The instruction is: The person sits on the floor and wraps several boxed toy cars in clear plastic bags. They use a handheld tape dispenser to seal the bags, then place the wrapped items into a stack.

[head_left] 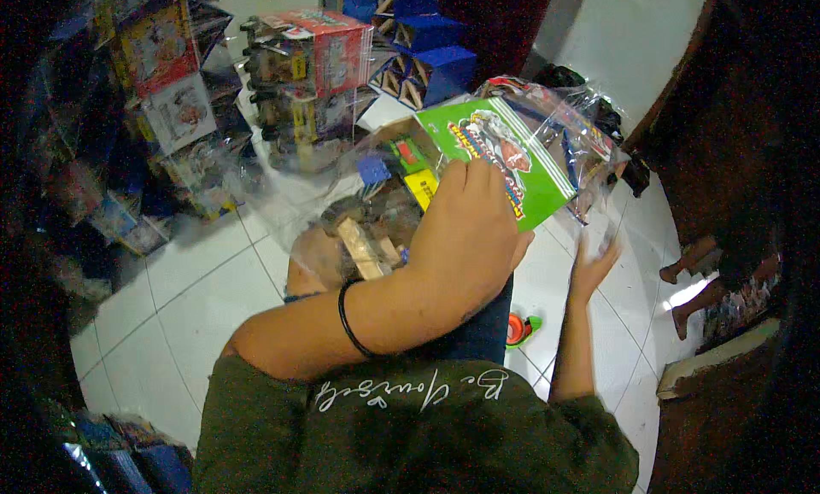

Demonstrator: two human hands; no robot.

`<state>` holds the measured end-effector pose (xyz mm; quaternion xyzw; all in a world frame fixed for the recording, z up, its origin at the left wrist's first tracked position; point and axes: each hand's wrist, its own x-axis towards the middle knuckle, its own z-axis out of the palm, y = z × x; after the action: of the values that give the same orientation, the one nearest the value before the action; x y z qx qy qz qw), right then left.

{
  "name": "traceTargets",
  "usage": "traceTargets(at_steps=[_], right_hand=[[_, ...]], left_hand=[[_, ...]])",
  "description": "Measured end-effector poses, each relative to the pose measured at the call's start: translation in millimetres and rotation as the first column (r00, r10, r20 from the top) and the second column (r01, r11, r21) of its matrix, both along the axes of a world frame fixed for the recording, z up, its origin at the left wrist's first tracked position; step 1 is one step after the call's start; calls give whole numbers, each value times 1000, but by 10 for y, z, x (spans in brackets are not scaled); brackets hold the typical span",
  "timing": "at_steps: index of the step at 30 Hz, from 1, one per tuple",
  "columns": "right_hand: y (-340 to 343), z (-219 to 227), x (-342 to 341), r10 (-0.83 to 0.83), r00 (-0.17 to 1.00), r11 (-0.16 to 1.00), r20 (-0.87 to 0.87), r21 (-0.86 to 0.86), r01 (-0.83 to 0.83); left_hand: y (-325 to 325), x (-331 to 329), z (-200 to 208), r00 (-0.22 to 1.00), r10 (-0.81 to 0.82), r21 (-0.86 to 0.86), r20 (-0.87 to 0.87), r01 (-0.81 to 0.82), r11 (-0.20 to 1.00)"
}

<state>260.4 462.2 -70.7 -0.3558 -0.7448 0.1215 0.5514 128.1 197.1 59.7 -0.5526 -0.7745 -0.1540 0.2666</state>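
Note:
My left hand (pixel 474 216), with a black band (pixel 350 319) on its wrist, reaches across to the right. Its fingers are closed on a green printed card (pixel 538 178) with white stripes. Clear plastic (pixel 598 165) surrounds the card's right side; I cannot tell whether the card lies inside it. My right hand (pixel 596 263) is raised below the plastic's right end, fingers apart and slightly blurred. Whether it touches the film is unclear. Beside my left hand are a yellow label (pixel 420 187) and a pale wooden piece (pixel 360 248), partly covered by film.
Plastic-wrapped printed packs (pixel 309 76) stand ahead, with more wrapped packs (pixel 175 110) at left. Blue boxes (pixel 440 71) are stacked at the back. An orange and green round object (pixel 518 329) lies on the white tiled floor (pixel 205 298). A wooden edge (pixel 717 357) is at right.

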Motion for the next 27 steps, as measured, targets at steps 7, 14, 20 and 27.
traceTargets(at_steps=[7,14,20,27], right_hand=[[-100,-2914,819,-38,899,127,-437,-894,-429],[274,-1983,838,-185,672,36,-717,-688,-724],[327,1222,265,545,676,834,-496,237,-498],[-1005,2631,-1732,783,366,537,503,-250,-806]], left_hand=[[-6,58,-37,999,-18,39,27,17,999],[-88,66,-109,999,4,25,-42,-3,1000],[-55,97,-161,995,45,38,-85,-41,998],[-86,69,-205,993,57,44,-100,-53,998]])
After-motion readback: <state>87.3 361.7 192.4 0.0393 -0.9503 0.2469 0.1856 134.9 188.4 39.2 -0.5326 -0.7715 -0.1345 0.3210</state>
